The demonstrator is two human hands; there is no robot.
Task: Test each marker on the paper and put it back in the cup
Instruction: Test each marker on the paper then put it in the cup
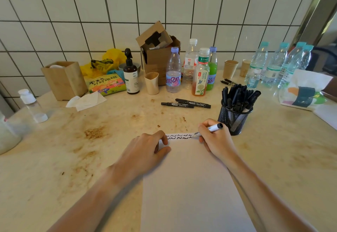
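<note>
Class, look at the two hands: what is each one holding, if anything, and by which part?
The right hand grips a marker around the middle of its barrel, tip on the paper. The left hand holds nothing; its fingers rest on the paper.

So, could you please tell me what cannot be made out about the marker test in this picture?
- Head view: the marker tip is hidden by the right hand and barrel, so paper contact is unclear.
- The paper near edge is cut off by the frame bottom; its far left corner lies under the left hand.
- Markers in the mesh cup overlap, too dense to count.
- Print on the two loose markers is too small to read.
</note>
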